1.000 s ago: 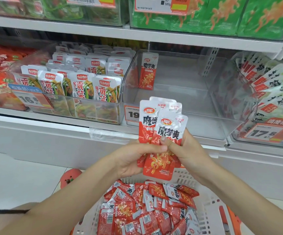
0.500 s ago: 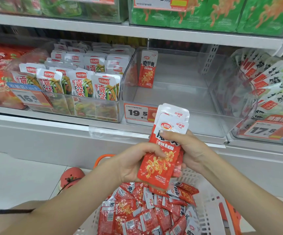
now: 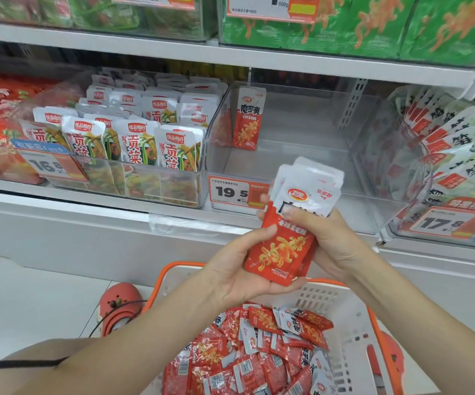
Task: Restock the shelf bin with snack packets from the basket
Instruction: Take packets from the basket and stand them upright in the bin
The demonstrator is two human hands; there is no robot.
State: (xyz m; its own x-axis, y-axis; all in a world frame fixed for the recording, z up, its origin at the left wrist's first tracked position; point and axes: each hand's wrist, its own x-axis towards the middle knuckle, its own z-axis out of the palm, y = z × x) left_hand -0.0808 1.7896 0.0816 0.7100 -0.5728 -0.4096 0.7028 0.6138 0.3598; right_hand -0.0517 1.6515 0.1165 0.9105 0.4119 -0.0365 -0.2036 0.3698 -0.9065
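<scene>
A small stack of red-and-white snack packets [image 3: 284,240] is held between both hands, in front of the clear shelf bin [image 3: 287,178]. My left hand [image 3: 239,269] cups the stack's lower end from below, thumb on its front. My right hand [image 3: 330,240] grips the stack from the right side, thumb across the white top part. One matching packet [image 3: 247,118] stands upright at the bin's back left; the rest of the bin is bare. Below, the white basket with orange rim [image 3: 341,315] holds several more red packets [image 3: 259,352].
A bin of white-and-green packets [image 3: 133,138] sits left of the target bin, and a bin of white packets [image 3: 452,143] sits to its right. Green packs [image 3: 358,21] fill the shelf above. An orange shoe [image 3: 119,306] rests on the floor beside the basket.
The fanned packets have been squared into one tilted stack and lowered slightly. My left hand slid under the stack's bottom; my right hand stayed gripping the side.
</scene>
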